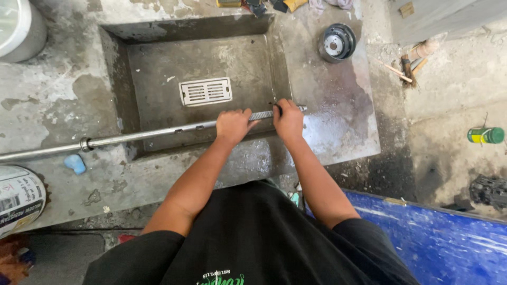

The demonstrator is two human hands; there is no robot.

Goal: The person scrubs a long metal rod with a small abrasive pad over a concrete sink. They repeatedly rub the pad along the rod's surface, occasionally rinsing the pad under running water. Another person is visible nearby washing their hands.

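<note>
A: Where does the metal rod lie?

B: Across the concrete basin, above the drain grate. The left hand is closed over its shaft; the right hand is closed around the toothed end just beside it.

A: Handling advice?

B: Probably keep both grips firm and the rod level, since its long free end runs far out beyond the left hand.

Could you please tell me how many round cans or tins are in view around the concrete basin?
2 clearly: a green-and-yellow can lying on the floor at far right, and a labelled tin at the left edge. A white container at top left, cut off, may be a third.
</note>
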